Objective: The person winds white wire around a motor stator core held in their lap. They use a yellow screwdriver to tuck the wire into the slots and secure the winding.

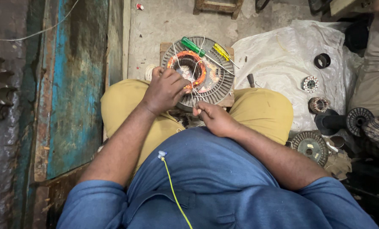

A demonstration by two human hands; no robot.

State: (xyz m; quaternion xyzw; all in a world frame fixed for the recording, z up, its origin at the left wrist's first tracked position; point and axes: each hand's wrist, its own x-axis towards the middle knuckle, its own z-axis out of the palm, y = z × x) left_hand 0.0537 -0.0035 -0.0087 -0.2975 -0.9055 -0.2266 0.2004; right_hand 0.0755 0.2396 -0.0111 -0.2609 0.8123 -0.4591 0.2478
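A round grey motor stator [221,83] with orange-red copper windings [200,72] rests between my knees on a small wooden block. My left hand [165,90] presses on the near left side of the windings, fingers curled over them. My right hand [214,118] sits just below the stator's near edge and pinches thin white threads [193,87] that run up across the coil. A green-handled screwdriver [192,46] and a yellow-handled one [220,51] lie across the stator's far side.
A white plastic sheet [282,59] to the right carries small motor parts: a black ring [322,60], small wound cores [310,84] and a finned rotor [310,146]. Another person's clothed leg [378,85] is at the far right. A blue painted wooden panel [77,85] stands left.
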